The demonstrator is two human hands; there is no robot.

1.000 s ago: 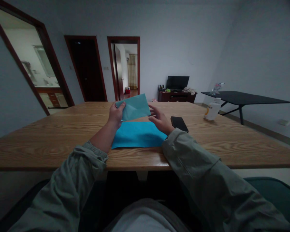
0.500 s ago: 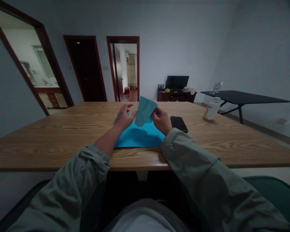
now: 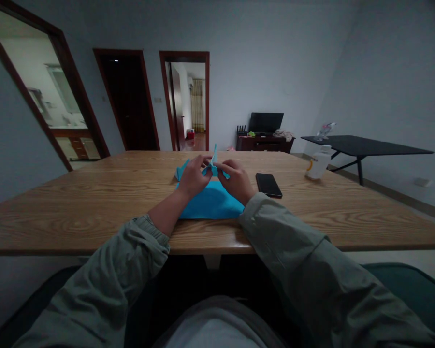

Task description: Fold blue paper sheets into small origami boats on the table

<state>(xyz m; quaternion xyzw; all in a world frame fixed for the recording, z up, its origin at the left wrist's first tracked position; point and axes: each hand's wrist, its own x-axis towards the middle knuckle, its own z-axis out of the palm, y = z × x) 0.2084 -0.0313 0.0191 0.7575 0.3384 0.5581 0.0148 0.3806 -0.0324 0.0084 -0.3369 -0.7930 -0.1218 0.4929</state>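
Observation:
A sheet of blue paper [image 3: 212,204] lies near the front edge of a wooden table [image 3: 94,203]. Its far part is folded up into a narrow flap that stands between my hands. My left hand [image 3: 193,178] pinches the flap from the left with its fingers closed on the paper. From the right, my right hand [image 3: 236,180] pinches the same flap, fingertips meeting those of the left. Both wrists hover just above the flat part of the sheet. Grey-green sleeves cover my forearms.
A black phone [image 3: 268,185] lies flat just right of my right hand. A white bottle [image 3: 318,163] stands farther right on the table. Behind are a black side table [image 3: 366,145], a TV on a low cabinet [image 3: 265,137] and three doorways.
The raised blue flap has come down and been folded narrower. My hands moved together over the sheet, both now pinching the flap at its middle.

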